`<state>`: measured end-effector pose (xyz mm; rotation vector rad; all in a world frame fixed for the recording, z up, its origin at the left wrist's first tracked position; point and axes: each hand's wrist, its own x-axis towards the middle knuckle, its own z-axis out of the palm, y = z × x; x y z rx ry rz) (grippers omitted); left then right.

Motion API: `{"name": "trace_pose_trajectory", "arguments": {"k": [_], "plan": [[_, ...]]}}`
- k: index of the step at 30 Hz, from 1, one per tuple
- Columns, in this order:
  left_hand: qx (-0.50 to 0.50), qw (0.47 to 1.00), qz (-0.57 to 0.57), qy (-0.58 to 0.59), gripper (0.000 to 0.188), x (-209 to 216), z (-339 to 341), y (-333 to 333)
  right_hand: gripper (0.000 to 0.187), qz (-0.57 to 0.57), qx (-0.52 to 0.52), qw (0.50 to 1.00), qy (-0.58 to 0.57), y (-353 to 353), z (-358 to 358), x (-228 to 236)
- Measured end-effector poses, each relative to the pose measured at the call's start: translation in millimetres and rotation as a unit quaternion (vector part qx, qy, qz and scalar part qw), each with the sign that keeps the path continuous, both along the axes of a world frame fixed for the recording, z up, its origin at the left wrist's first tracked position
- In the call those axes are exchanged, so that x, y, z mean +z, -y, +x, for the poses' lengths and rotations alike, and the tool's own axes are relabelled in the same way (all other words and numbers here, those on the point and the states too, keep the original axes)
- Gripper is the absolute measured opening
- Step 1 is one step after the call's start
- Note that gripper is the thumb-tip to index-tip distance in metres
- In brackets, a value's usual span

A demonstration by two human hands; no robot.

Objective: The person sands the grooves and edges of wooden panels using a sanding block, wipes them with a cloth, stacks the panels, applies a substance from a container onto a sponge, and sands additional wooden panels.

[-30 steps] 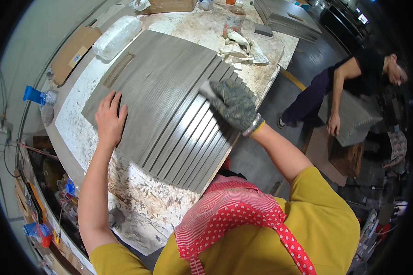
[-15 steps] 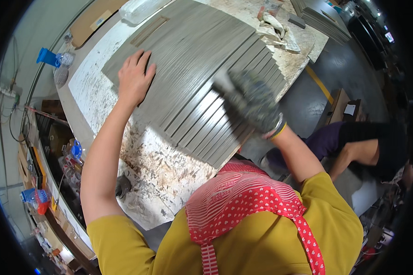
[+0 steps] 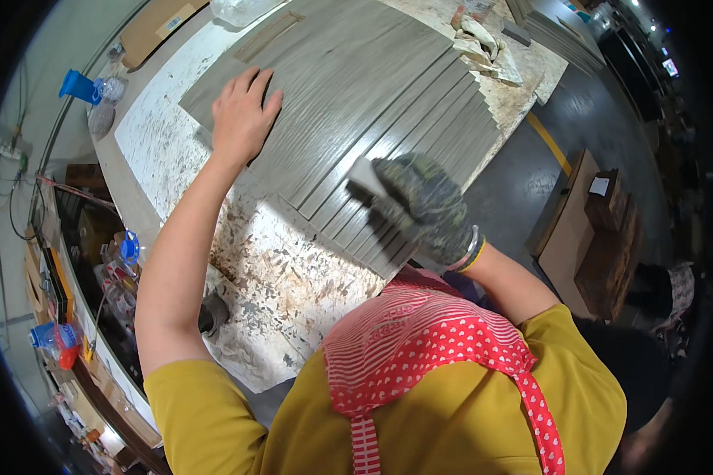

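Observation:
A grey wood-grain panel (image 3: 337,91) lies on the table, with a rectangular slot near its far left and a row of parallel grooves along its right side. My bare left hand (image 3: 244,115) rests on the panel's left edge, open, fingers spread. A dark camouflage-patterned glove covers my right hand (image 3: 428,207). Its fingers are closed around a small sanding block (image 3: 367,179), pale on top and dark along its lower edge. The block is over the grooved part near the panel's front edge; whether it touches the surface is hard to tell.
The panel lies on a paint-spattered table (image 3: 273,293). A crumpled rag (image 3: 483,51) sits at the far right, near stacked panels (image 3: 558,32). A blue cup (image 3: 78,85) stands at the left. Brown boxes (image 3: 610,206) are on the floor to the right, beside a partly visible person in dark clothing (image 3: 642,364).
My right hand has moved the sanding block nearer to me and slightly left along the grooves. My left hand stays at the panel's edge. The person at right has shifted lower, revealing the boxes.

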<state>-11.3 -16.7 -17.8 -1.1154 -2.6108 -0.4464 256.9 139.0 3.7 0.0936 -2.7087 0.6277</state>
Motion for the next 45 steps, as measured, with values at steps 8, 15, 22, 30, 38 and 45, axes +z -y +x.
{"name": "trace_pose_trajectory", "arguments": {"k": [8,15,22,30,38,45], "plan": [[0.004,1.0,0.003,0.003,0.045,1.5,0.1,0.6,0.046,-0.091,0.041,0.995,0.023,9.5,-14.5,-2.6],[-0.001,1.0,-0.001,0.011,0.046,-1.7,-3.2,-1.1,0.047,0.044,0.07,0.996,-0.045,19.5,-15.2,-7.3],[-0.001,0.999,-0.017,0.031,0.046,7.6,3.2,-3.2,0.045,0.014,0.046,0.999,-0.023,-8.8,-15.8,-0.8],[-0.001,0.999,-0.029,0.035,0.047,7.7,1.7,-2.8,0.043,0.042,0.0,0.997,-0.066,-53.4,-21.2,-14.5],[0.0,0.999,-0.026,0.032,0.047,7.7,1.9,-3.7,0.042,0.092,-0.007,0.994,-0.066,-69.9,-25.6,-6.7],[0.0,0.999,-0.034,0.028,0.046,9.9,3.9,-2.0,0.045,0.098,-0.069,0.99,-0.069,-70.5,-25.7,-1.1]]}}
